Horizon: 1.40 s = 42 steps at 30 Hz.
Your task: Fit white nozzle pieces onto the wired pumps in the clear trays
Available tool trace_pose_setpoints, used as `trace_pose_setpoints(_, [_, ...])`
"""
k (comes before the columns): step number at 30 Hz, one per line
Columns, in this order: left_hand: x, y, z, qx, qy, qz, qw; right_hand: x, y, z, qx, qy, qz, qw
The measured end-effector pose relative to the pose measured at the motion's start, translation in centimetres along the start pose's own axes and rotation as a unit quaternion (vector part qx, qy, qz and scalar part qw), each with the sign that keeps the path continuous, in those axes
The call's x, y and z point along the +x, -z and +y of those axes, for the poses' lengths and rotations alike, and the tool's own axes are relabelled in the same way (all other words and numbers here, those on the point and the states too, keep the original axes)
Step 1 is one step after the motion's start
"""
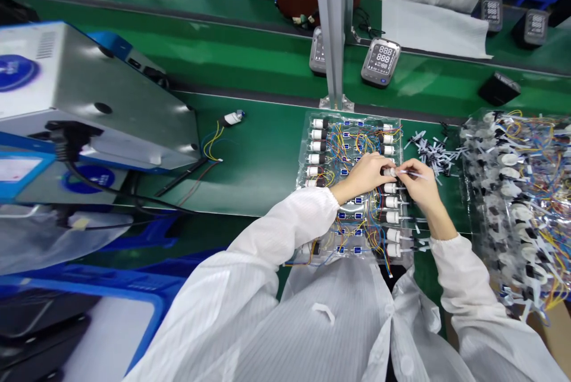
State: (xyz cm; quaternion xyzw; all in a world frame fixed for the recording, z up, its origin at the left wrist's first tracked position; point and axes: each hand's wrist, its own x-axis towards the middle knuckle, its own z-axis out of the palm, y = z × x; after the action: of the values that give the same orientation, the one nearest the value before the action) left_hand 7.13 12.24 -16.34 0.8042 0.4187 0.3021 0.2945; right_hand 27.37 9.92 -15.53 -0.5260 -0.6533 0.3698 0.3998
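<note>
From the head view, I see both forearms reaching forward over a clear tray (304, 153) on the green table (259, 159), wrists turned inward so the fingertips nearly meet at the tray's right-hand column. The left hand (366, 176) has its grip closed on a small white cylinder (389, 172) there; the right hand (419, 187), fingers curled, pinches a thin white strip (416, 174) beside it.

A white coat (330, 346) fills the bottom centre of the frame, its cloth marked with fine greyish stripes. The left sleeve (267, 233) and right sleeve (473, 275) are long, loose and wrinkled, gathered at the wrists. A pale round button (407, 364) sits near the bottom edge; a small white strip (323, 312) is perhaps a loop. The left hand (368, 174) and right hand (417, 182) are bare.
</note>
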Motion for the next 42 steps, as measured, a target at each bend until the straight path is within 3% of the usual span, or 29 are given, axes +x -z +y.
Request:
trace_pose_setpoints(3, [0.0, 0.0, 0.2, 0.007, -0.002, -0.005, 1.0, -0.1, 0.5, 0.2, 0.055, -0.049, 0.003, 0.997])
trace_pose_setpoints(7, [0.0, -0.1, 0.1, 0.01, 0.0, -0.002, 1.0, -0.3, 0.3, 0.6, 0.009, -0.029, 0.026, 0.999])
trace_pose_setpoints(12, [0.0, -0.2, -0.2, -0.006, 0.006, 0.0, 1.0, 0.0, 0.2, 0.8, -0.026, -0.018, 0.013, 0.999])
trace_pose_setpoints(18, [0.1, -0.5, -0.8, -0.015, -0.006, -0.004, 1.0, 0.7, 0.4, 1.0, -0.018, -0.022, -0.033, 0.999])
trace_pose_setpoints(23, [-0.1, 0.4, 0.6, 0.03, -0.03, -0.022, 0.999, 0.5, 2.0, 0.5, 0.079, -0.056, -0.095, 0.991])
trace_pose_setpoints(25, [0.0, 1.0, 1.3, 0.051, -0.021, -0.015, 0.998, 0.5, 3.1, 0.4, 0.14, -0.067, -0.061, 0.986])
trace_pose_setpoints(28, [0.6, 1.7, 1.8, 0.121, -0.015, -0.043, 0.992, 1.4, 4.6, 0.1, 0.174, -0.088, 0.043, 0.98])
trace_pose_setpoints(30, [1.1, 1.9, 1.7, 0.182, -0.03, -0.07, 0.98, 2.8, 4.9, -0.2, 0.058, -0.1, 0.05, 0.992])
trace_pose_setpoints(32, [1.3, 1.8, 1.4, 0.222, -0.047, -0.075, 0.971, 4.7, 4.5, -0.7, -0.149, -0.083, 0.017, 0.985])
trace_pose_setpoints(35, [1.0, 1.5, 1.2, 0.243, -0.061, -0.064, 0.966, 7.3, 2.9, -1.6, -0.396, -0.099, -0.059, 0.911])
trace_pose_setpoints(38, [0.4, 1.5, 1.4, 0.258, -0.064, -0.038, 0.963, 9.0, 1.1, -2.2, -0.498, -0.158, -0.08, 0.849])
trace_pose_setpoints(42, [0.2, 1.8, 1.4, 0.269, -0.074, -0.016, 0.96, 9.6, 0.1, -2.5, -0.545, -0.183, -0.063, 0.816])
